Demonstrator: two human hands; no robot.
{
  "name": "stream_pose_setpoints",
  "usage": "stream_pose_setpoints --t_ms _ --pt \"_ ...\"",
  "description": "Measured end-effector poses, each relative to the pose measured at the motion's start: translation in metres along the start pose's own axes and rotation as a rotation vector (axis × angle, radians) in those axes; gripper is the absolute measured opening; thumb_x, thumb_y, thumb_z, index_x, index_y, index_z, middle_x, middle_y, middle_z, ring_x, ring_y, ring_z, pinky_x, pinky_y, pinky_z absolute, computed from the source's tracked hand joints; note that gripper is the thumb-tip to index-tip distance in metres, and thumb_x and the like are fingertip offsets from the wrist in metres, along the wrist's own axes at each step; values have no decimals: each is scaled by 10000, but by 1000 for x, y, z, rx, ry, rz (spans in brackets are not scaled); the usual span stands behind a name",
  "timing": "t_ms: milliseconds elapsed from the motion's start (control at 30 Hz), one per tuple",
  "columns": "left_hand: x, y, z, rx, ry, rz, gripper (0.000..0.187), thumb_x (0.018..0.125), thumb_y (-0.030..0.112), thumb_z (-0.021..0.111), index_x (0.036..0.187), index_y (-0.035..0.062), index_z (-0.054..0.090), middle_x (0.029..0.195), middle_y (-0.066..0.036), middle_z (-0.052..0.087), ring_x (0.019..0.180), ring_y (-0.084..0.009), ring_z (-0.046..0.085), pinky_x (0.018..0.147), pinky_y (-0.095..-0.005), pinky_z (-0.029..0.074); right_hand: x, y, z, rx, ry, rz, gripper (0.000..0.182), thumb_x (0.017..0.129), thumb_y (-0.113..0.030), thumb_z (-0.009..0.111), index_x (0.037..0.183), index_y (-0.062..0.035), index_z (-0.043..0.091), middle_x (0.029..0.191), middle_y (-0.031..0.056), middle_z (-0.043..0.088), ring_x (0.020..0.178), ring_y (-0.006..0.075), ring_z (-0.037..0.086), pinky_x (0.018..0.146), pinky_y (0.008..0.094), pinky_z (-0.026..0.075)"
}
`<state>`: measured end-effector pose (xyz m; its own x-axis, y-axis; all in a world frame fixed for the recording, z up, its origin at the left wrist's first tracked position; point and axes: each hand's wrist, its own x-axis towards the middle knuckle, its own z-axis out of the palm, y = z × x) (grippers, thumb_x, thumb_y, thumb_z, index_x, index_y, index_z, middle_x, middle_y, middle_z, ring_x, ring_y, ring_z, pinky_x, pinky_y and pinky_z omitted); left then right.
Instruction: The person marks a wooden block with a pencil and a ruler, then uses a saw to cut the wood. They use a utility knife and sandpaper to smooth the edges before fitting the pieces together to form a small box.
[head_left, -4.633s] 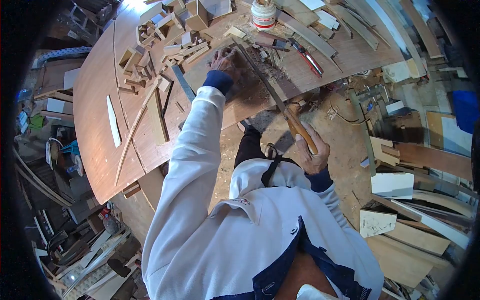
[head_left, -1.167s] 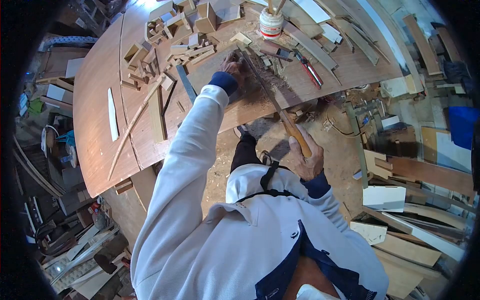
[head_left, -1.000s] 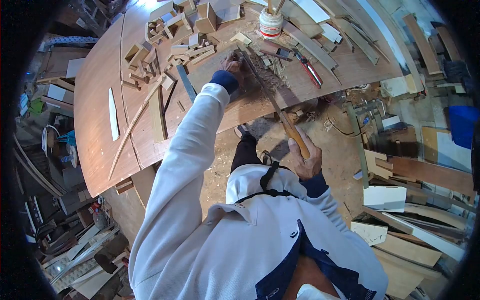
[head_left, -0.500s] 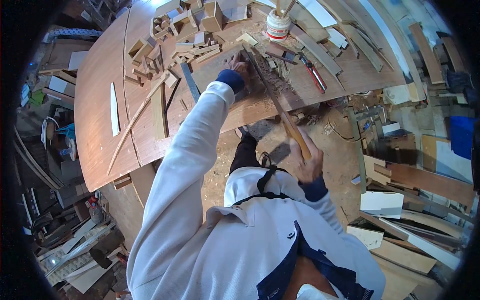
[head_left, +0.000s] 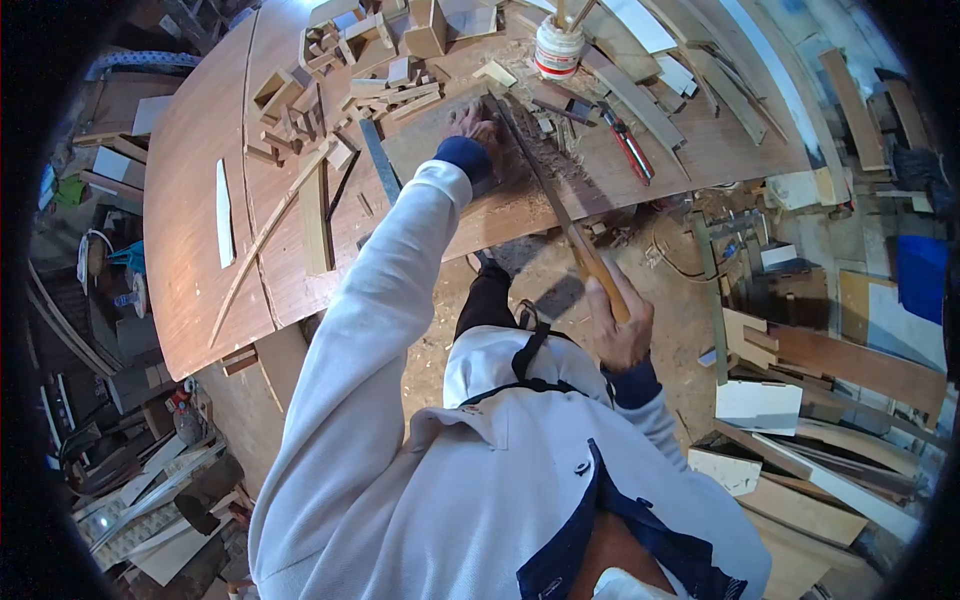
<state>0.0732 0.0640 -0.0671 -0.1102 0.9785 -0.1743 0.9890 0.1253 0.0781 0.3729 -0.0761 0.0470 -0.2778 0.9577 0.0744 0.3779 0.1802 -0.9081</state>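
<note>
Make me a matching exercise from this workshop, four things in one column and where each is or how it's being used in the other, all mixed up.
Things
1. White tub
2. Red-and-black tool
3. Wooden handle
4. Thin white strip

Places and states
A. Gripped in the right hand
B. Lying at the left of the table
C. Standing with sticks poking out of it
D. Lying to the right of the wood shavings

Right pairs: 1-C, 2-D, 3-A, 4-B
</note>
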Motion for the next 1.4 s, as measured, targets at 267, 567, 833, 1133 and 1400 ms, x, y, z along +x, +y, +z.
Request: stream_pose_setpoints --t_ms 267,567,833,1133,1400 --pt "-2 14 -17 10 5 -52 350 819 363 546 1117 204 636 1436 -165 337 1301 -359 354 1087 -537 244 14 -3 0 -21 -53 23 312 898 -166 569 1169 -12 580 917 230 643 823 372 642 698 364 509" --pt "1 7 -3 47 -1 -20 331 854 345 485 1133 248 634 1459 -146 323 1313 -335 354 1101 -525 225 46 3 20 -67 -75 13 276 899 -196 569 1080 10 598 837 241 616 737 389 622 627 387 483" --pt "-5 10 -10 17 23 -21 296 838 346 515 1066 245 674 1454 -148 329 1300 -356 363 1100 -525 223 46 -4 11 -45 -106 15 328 918 -190 550 1156 33 584 845 204 657 689 204 615 654 328 490" --pt "-1 5 4 22 151 -25 281 833 328 526 1060 231 661 1403 -123 397 1264 -329 405 1057 -532 272 10 1 -3 0 -14 0 327 901 -204 563 1169 -17 584 918 235 644 789 356 659 652 361 511" --pt "13 -1 21 6 148 -64 415 723 433 632 1072 210 659 1410 -131 383 1329 -326 325 1069 -553 243 8 5 -2 26 -24 -35 333 901 -188 562 1159 21 579 876 235 645 716 284 650 635 352 497"
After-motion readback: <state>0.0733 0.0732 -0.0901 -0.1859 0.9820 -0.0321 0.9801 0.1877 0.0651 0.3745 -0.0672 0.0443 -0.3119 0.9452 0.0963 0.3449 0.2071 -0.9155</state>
